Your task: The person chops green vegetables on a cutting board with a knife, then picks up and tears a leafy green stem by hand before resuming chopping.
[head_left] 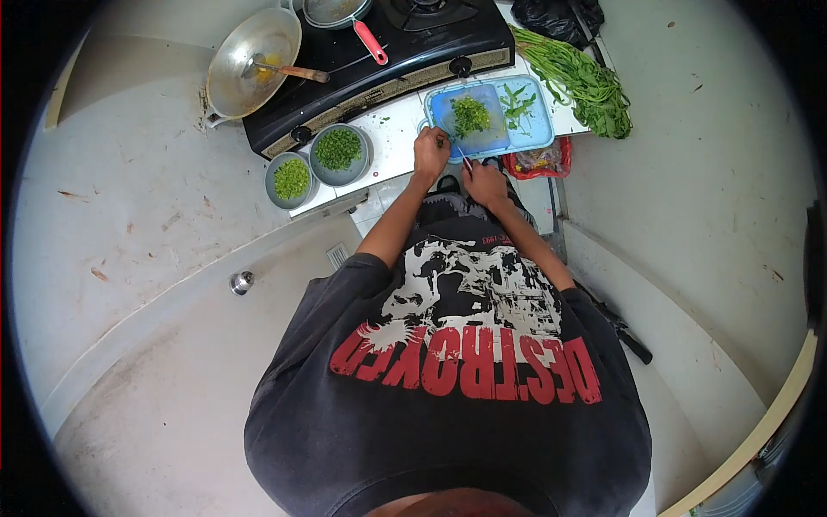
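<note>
My right hand [484, 183] is closed around the handle of a knife [465, 158], its thin blade pointing toward my left hand. Curled at the near left edge of a blue cutting tray [540, 135], my left hand [430, 155] has a small dark-green bit of leafy greens [441, 142] at its fingertips. Its other fingers are partly hidden. A heap of chopped greens [470, 115] lies on the tray's left part. Loose leaves [517, 107] are spread over the right part.
Two grey bowls of chopped greens [291, 178] [338, 149] stand left of the tray. Behind are a black stove [370, 90], a wok [250, 90] with a ladle [297, 72], and a red-handled pan [369, 41]. Uncut greens [594, 90] lie right, above a red basket [558, 167].
</note>
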`<state>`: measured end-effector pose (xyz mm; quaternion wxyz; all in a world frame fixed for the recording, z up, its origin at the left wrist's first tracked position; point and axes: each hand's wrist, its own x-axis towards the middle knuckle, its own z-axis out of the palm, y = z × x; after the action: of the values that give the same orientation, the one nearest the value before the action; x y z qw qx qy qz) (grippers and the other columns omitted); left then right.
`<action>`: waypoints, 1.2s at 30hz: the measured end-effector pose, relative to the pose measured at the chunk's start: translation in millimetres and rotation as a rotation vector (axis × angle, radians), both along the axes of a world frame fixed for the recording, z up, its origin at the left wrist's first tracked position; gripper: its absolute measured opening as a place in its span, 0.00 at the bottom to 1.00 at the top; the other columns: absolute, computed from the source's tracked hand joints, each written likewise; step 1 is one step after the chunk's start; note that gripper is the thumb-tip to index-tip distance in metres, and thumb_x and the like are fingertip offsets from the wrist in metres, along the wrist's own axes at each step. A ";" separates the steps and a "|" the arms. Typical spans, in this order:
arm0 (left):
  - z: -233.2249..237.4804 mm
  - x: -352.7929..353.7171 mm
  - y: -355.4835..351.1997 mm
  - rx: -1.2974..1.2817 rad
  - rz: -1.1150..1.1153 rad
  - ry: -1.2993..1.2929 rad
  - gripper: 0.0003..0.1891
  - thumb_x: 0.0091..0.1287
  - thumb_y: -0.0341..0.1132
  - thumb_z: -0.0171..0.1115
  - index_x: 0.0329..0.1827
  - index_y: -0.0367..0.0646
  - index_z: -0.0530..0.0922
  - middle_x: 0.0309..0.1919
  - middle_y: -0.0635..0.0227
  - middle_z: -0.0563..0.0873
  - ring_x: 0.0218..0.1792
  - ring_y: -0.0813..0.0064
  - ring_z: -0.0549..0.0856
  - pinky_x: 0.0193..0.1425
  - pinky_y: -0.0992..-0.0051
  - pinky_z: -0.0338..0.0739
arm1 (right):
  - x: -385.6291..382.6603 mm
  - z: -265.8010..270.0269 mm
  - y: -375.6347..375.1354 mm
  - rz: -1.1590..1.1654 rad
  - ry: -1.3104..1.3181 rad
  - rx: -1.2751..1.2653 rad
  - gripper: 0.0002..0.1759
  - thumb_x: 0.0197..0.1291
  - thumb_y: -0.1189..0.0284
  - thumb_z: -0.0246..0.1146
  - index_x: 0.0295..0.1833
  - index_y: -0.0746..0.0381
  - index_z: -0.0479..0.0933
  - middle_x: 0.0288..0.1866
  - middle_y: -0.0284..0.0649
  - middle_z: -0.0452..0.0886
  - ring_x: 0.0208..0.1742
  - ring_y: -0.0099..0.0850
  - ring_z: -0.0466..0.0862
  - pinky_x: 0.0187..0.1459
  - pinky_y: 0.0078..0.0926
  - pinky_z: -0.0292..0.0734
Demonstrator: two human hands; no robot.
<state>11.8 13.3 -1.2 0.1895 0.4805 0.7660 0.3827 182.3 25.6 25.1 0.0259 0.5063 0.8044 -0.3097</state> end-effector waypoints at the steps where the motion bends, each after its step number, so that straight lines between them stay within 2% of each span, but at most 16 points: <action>1: -1.7 -0.2 -0.2 0.013 -0.007 0.003 0.04 0.59 0.22 0.66 0.36 0.35 0.85 0.33 0.52 0.83 0.34 0.54 0.87 0.41 0.62 0.83 | -0.6 -1.1 0.5 0.004 -0.008 -0.003 0.24 0.72 0.53 0.56 0.44 0.66 0.82 0.35 0.58 0.87 0.39 0.58 0.88 0.47 0.56 0.83; 8: -9.7 -1.6 -4.3 0.055 -0.053 0.023 0.06 0.60 0.22 0.66 0.39 0.34 0.85 0.33 0.50 0.82 0.34 0.50 0.86 0.42 0.59 0.82 | -7.5 -16.6 10.0 0.013 -0.003 -0.037 0.26 0.73 0.51 0.54 0.46 0.65 0.82 0.37 0.62 0.86 0.42 0.60 0.87 0.46 0.60 0.82; 11: -5.3 -2.3 -5.5 0.017 -0.051 0.008 0.05 0.60 0.24 0.67 0.38 0.34 0.86 0.32 0.52 0.83 0.35 0.54 0.88 0.43 0.60 0.83 | -7.6 -13.7 5.5 -0.032 0.002 -0.016 0.26 0.73 0.51 0.54 0.47 0.65 0.82 0.37 0.62 0.86 0.42 0.61 0.87 0.47 0.60 0.82; 17: -6.6 -3.7 -5.1 0.036 -0.069 0.012 0.05 0.60 0.25 0.67 0.38 0.34 0.86 0.33 0.52 0.83 0.35 0.53 0.87 0.42 0.59 0.82 | -2.2 -1.9 3.8 -0.020 -0.005 -0.022 0.25 0.73 0.53 0.55 0.46 0.66 0.81 0.36 0.60 0.87 0.41 0.59 0.88 0.48 0.56 0.83; 20: -1.5 -2.3 -5.0 -0.034 -0.059 -0.033 0.05 0.61 0.23 0.65 0.39 0.33 0.85 0.36 0.49 0.83 0.38 0.47 0.85 0.46 0.57 0.81 | -2.5 -2.1 1.4 0.012 -0.016 -0.011 0.25 0.73 0.52 0.54 0.46 0.66 0.81 0.36 0.60 0.87 0.41 0.58 0.88 0.47 0.57 0.84; 23: -1.1 -3.0 -6.2 0.018 -0.077 -0.047 0.05 0.61 0.23 0.65 0.38 0.32 0.85 0.37 0.49 0.83 0.38 0.48 0.86 0.46 0.57 0.82 | -2.1 -7.6 2.6 0.036 -0.022 -0.009 0.25 0.73 0.52 0.54 0.46 0.66 0.81 0.36 0.60 0.87 0.40 0.59 0.89 0.47 0.56 0.84; 26: -6.8 -2.7 -6.0 0.025 -0.065 -0.022 0.05 0.61 0.24 0.66 0.39 0.34 0.86 0.34 0.53 0.84 0.35 0.53 0.87 0.42 0.61 0.82 | -8.3 -10.7 5.0 0.026 -0.029 -0.020 0.26 0.73 0.52 0.54 0.46 0.67 0.81 0.37 0.60 0.87 0.40 0.58 0.89 0.47 0.56 0.84; 29: -10.6 -2.5 -9.2 0.109 -0.074 0.022 0.07 0.62 0.23 0.65 0.41 0.34 0.87 0.35 0.53 0.85 0.35 0.55 0.88 0.42 0.63 0.82 | -13.0 -19.7 9.8 0.021 0.000 -0.014 0.25 0.72 0.53 0.55 0.48 0.66 0.82 0.35 0.61 0.86 0.39 0.61 0.87 0.45 0.59 0.82; 32: -0.6 -4.6 -10.7 0.054 -0.074 -0.003 0.08 0.63 0.22 0.64 0.43 0.35 0.87 0.36 0.53 0.85 0.35 0.56 0.88 0.43 0.64 0.83 | -11.1 -18.1 6.5 -0.002 0.034 0.007 0.25 0.72 0.53 0.55 0.48 0.66 0.81 0.35 0.61 0.85 0.38 0.61 0.87 0.44 0.59 0.82; 36: 0.7 -4.9 -9.4 0.032 -0.076 -0.061 0.08 0.65 0.21 0.63 0.44 0.34 0.86 0.38 0.51 0.83 0.37 0.52 0.86 0.44 0.60 0.82 | -4.7 -10.0 1.5 -0.034 0.009 0.023 0.25 0.72 0.53 0.56 0.48 0.66 0.81 0.35 0.61 0.85 0.39 0.61 0.87 0.44 0.59 0.83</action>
<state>6.9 3.8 -0.5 0.2192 0.5002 0.7350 0.4019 177.7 27.1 15.1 0.0111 0.5187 0.7994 -0.3029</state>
